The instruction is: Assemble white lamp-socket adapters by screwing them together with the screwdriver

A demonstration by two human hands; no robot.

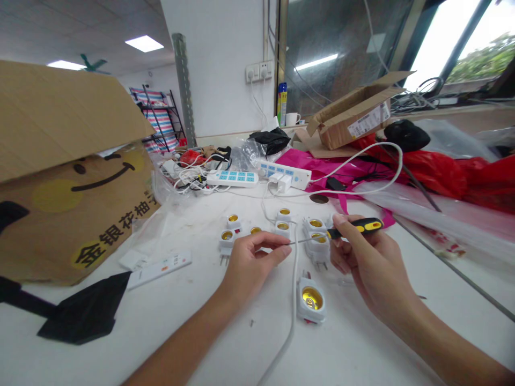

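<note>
My right hand (368,265) grips a screwdriver (354,228) with a black and yellow handle, its thin shaft pointing left. My left hand (251,260) is closed in a pinch at the shaft's tip; whatever it holds there is too small to make out. Several white plug-in lamp sockets with brass insides (284,222) stand on the white table (181,316) just beyond my hands. One more lamp socket (310,299) lies below and between my hands, beside a white cable (295,279).
A large cardboard box with a smiley print (68,177) fills the left. Two white power strips (257,176) and tangled cords lie at the back. Pink and red plastic bags (434,169), an open carton (352,115) and clear plastic sheeting (442,214) crowd the right.
</note>
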